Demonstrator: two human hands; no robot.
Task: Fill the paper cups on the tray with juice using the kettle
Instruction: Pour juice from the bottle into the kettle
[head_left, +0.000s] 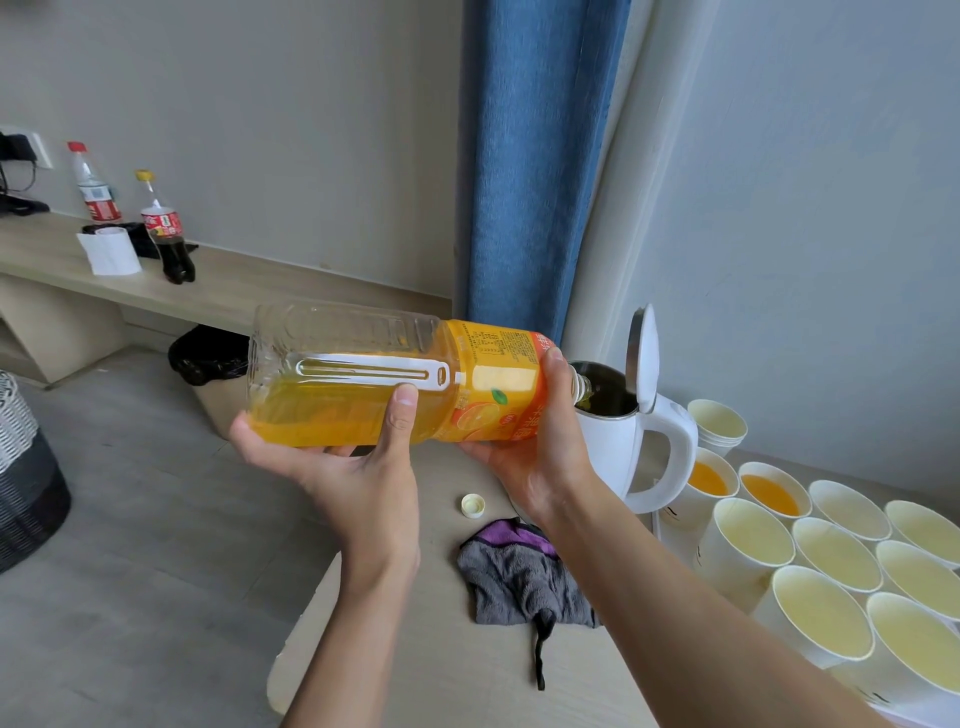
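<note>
Both hands hold a large orange juice bottle (363, 379) on its side, about half full. My left hand (358, 457) supports its base end from below. My right hand (540, 447) grips the labelled neck end. The uncapped mouth points into the white kettle (654, 441), whose lid (644, 358) stands open. To the right of the kettle, several white paper cups (826, 613) stand close together. Two cups (771, 493) next to the kettle hold orange juice; the others look empty. The tray under the cups is barely visible.
The bottle's cap (472, 505) lies on the table near a grey and purple cloth (519, 577). A stack of spare cups (719, 426) stands behind the kettle. A blue curtain (535, 156) hangs behind. Two cola bottles (166, 234) stand on a far shelf.
</note>
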